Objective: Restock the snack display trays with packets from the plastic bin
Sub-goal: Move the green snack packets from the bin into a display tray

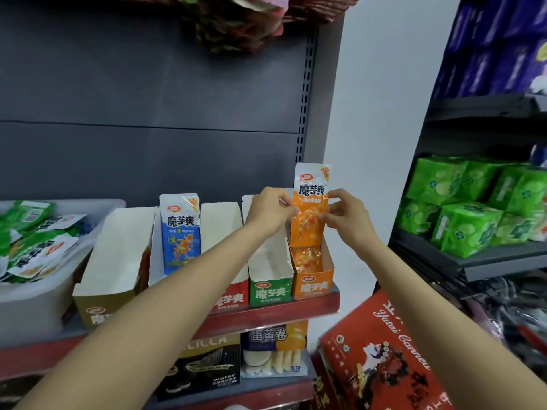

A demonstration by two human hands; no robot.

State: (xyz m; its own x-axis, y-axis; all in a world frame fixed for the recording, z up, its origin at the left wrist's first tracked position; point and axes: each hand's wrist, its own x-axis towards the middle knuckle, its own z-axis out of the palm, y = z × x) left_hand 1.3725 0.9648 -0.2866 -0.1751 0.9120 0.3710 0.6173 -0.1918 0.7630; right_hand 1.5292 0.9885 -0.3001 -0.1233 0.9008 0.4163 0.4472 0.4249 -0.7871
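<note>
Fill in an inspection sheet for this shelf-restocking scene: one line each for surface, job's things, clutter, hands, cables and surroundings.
Surface: red-edged shelf carrying a row of display trays.
Job's things: orange packet held upright above the orange tray; blue packet standing in another tray; plastic bin at left, full of green packets.
Clutter: red carton at lower right.
Hands: left hand and right hand both pinch the orange packet's edges.
Cables: nothing seen.
Surroundings: green packs on the side shelf; boxed snacks below.
</note>
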